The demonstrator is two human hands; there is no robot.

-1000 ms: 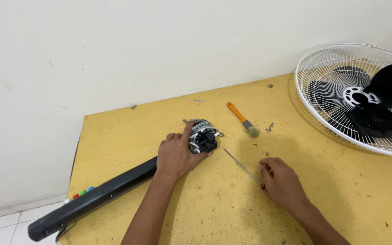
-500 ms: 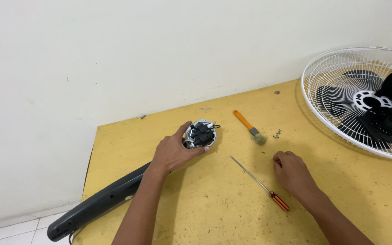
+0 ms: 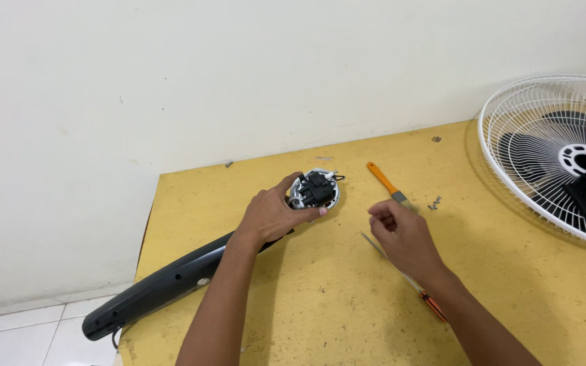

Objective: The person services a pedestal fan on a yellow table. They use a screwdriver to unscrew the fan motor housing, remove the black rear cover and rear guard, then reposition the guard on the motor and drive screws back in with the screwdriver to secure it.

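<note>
On yellow table (image 3: pixel 347 298), left hand (image 3: pixel 270 215) gripping motor (image 3: pixel 315 189)

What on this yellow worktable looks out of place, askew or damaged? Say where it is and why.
The long dark grey plastic housing juts off the table's left edge. Its round end, under the left hand, is open, showing black parts and wires. Small loose screws lie beside the white wire fan guard.

**Yellow, black and white**

The table (image 3: pixel 347 305) is mustard yellow, speckled with dark marks. The fan stand (image 3: pixel 164 288) is glossy black. The brush (image 3: pixel 386 184) has an orange handle, the screwdriver (image 3: pixel 420 291) a red-orange one. The fan guard (image 3: pixel 530 163) is white wire over black blades.
</note>
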